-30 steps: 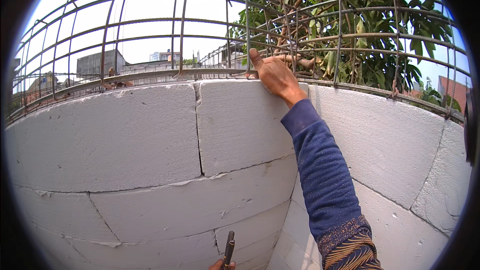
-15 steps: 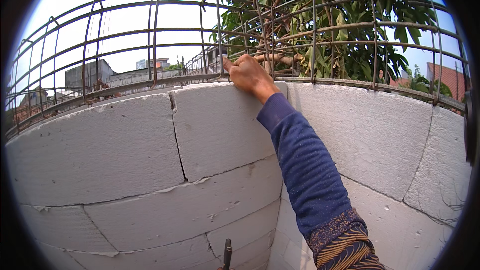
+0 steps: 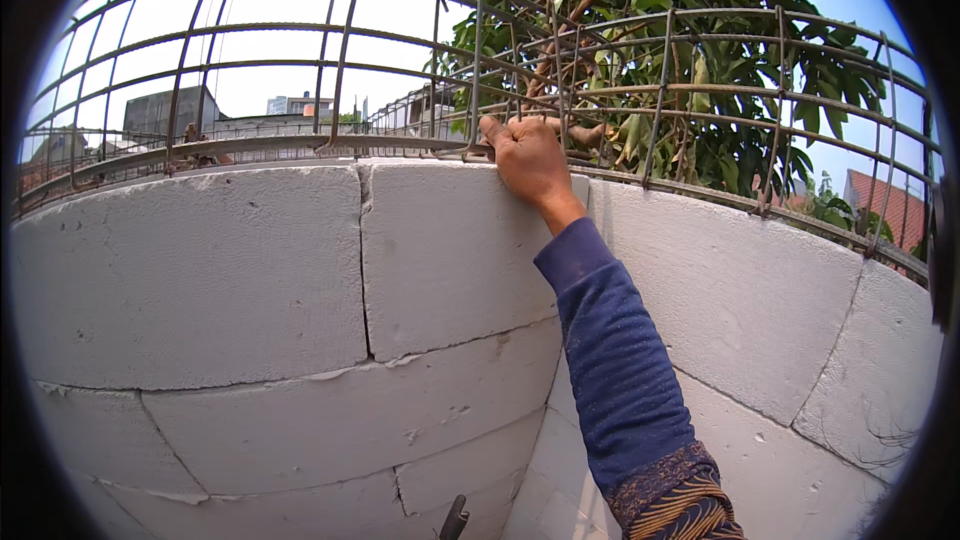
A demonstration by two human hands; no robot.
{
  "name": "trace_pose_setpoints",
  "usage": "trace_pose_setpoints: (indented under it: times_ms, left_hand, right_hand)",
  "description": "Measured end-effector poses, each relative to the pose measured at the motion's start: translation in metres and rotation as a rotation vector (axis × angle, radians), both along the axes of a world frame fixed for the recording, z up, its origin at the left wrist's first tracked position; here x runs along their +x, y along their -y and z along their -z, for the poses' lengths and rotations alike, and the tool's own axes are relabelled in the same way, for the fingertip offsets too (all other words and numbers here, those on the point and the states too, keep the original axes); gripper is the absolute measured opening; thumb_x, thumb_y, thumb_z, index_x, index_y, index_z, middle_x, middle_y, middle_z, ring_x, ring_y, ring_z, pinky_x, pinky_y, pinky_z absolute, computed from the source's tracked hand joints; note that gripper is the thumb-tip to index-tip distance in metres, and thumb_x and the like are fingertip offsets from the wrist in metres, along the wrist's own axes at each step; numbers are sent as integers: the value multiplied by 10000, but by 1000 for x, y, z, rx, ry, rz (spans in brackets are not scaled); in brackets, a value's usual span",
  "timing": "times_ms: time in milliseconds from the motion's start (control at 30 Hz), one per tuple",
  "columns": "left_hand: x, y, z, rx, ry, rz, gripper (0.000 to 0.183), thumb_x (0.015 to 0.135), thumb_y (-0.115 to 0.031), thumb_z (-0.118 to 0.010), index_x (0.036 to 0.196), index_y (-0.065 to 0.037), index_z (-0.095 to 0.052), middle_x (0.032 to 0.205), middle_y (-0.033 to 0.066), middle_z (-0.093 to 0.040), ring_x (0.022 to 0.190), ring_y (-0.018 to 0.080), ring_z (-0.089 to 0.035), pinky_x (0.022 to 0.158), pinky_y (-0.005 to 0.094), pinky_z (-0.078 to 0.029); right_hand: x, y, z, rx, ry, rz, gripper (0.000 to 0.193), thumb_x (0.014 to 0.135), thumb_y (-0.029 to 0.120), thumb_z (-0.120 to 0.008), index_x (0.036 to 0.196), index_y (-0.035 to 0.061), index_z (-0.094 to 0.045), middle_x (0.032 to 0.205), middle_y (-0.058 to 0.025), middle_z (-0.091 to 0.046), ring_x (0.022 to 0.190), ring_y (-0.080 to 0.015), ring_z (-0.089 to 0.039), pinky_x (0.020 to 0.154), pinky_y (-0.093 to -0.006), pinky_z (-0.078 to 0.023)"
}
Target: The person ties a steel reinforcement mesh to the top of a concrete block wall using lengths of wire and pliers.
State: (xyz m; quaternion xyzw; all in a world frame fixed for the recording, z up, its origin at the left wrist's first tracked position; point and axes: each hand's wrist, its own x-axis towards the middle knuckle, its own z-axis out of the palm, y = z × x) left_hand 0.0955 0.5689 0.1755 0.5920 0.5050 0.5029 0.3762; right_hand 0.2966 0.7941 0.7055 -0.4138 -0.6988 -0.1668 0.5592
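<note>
My right hand point(image 3: 532, 162), in a blue sleeve, reaches up to the top of the white block wall point(image 3: 240, 270) near its inner corner. Its fingers are curled over the lower bars of the steel rebar cage point(image 3: 400, 147), with the thumb beside an upright stirrup. The fingertips are hidden behind the hand. At the bottom edge, the dark end of a rod-shaped tool or handle point(image 3: 454, 518) pokes into view; what holds it is out of the picture. My left hand does not show.
The cage runs along the tops of both walls and crosses at the corner. A leafy tree point(image 3: 720, 90) stands behind it on the right, with its branches close to the bars. Buildings point(image 3: 170, 112) and a red tiled roof point(image 3: 885, 205) lie beyond.
The view has shifted, and the cage's bars at the corner appear tilted differently. My right hand stays at the same corner bars. The dark handle sits lower and leans more.
</note>
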Motion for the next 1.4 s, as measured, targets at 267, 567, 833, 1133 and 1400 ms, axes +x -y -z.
trace_pose_setpoints:
  times_ms: [267,567,833,1133,1400]
  left_hand:
    - [5,-10,21,58,-4,-21,224,923,-212,-714,859,-7,-652,631,63,-548,598,157,-449,550,361,-410]
    - [4,-15,-2,-53,17,88,205,922,-206,-714,898,-7,-671,633,49,-521,610,146,-447,563,353,-410]
    - [5,-31,36,18,-137,150,175,919,-170,-686,944,3,-693,687,112,-635,620,175,-541,584,367,-456]
    - [5,-25,39,-31,-161,112,174,920,-165,-674,926,8,-688,680,142,-631,612,208,-543,597,379,-462]
    - [2,-19,23,-21,-66,128,153,917,-153,-669,924,-1,-690,699,131,-632,634,204,-548,606,378,-459]
  right_hand:
    - [16,21,-4,691,-246,94,251,936,137,-650,745,-25,-667,671,-173,-656,569,-326,-619,560,-412,-446]
    - [88,-2,-53,-85,-732,-199,668,1045,585,-389,1079,-41,-618,820,-94,-687,612,-181,-644,542,-336,-460]
    - [90,-14,-55,-403,-644,-615,1105,930,809,-100,1353,-152,-448,1164,-320,-651,1069,-412,-668,964,-496,-535]
    - [87,-29,-49,-316,-651,-500,938,899,834,-261,994,-18,-641,810,-123,-683,692,-238,-680,654,-402,-606]
    - [84,-29,-47,-291,-629,-493,886,927,789,-299,1040,-25,-630,799,-108,-688,686,-220,-694,613,-385,-614]
